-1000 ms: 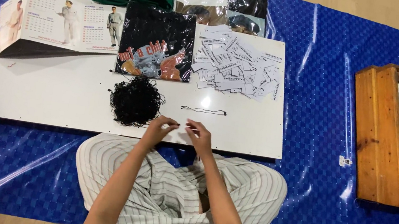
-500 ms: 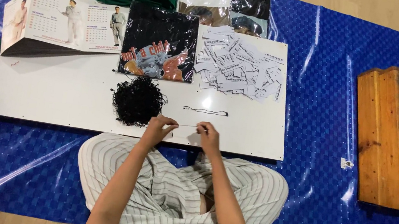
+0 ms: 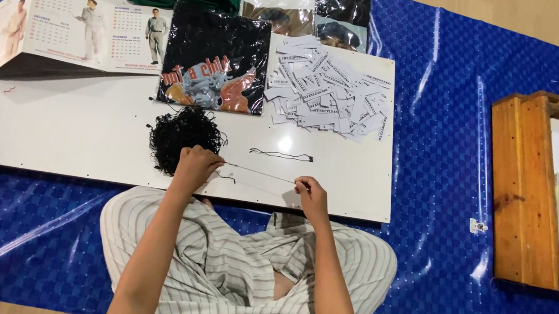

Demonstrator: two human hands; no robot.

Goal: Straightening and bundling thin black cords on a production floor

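A single black string [image 3: 259, 172] is held taut between the left hand [image 3: 195, 167] and right hand [image 3: 310, 193], each pinched on an end, above the near edge of the tabletop [image 3: 80, 138]. One separated string [image 3: 280, 154] lies just beyond; the tangled pile [image 3: 182, 133] and the paper tags [image 3: 328, 91] at the far right seem largely unworked.

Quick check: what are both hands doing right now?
Left hand: closed, pinching one end of a thin black string.
Right hand: closed, pinching the other end.
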